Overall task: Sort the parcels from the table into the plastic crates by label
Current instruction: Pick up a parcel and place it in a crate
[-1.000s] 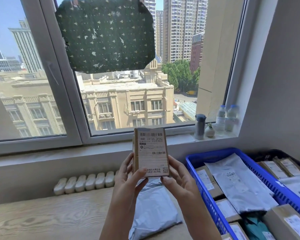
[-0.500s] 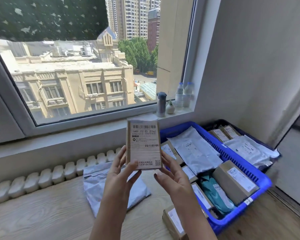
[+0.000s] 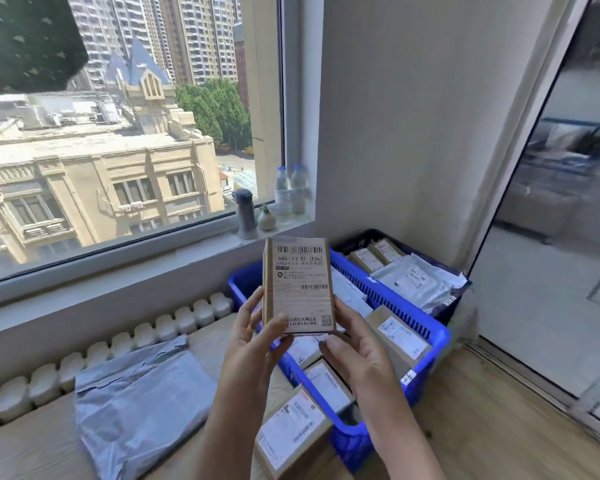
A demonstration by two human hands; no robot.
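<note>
While its printed label faces the camera, the small cardboard parcel (image 3: 298, 285) stands upright in the air, in front of the near-left end of the blue plastic crate (image 3: 439, 336). The left hand (image 3: 253, 337) grips its lower left edge, with the thumb across the front and the fingers behind. The right hand (image 3: 355, 348) cups the lower right corner, fingers curled along the side edge and thumb just under the bottom. Inside the blue crate lie brown boxes and pale mailers, labels up. A dark crate (image 3: 359, 237) sits just behind it by the wall, also holding labelled parcels. On the wooden bench (image 3: 32, 455) a labelled cardboard box (image 3: 291, 431) lies just beside the blue crate, and a grey poly mailer (image 3: 142, 403) lies flat further left. On the windowsill (image 3: 222, 235) stand a flask (image 3: 246, 214), a small pot (image 3: 266, 220) and two water bottles (image 3: 283, 192).
</note>
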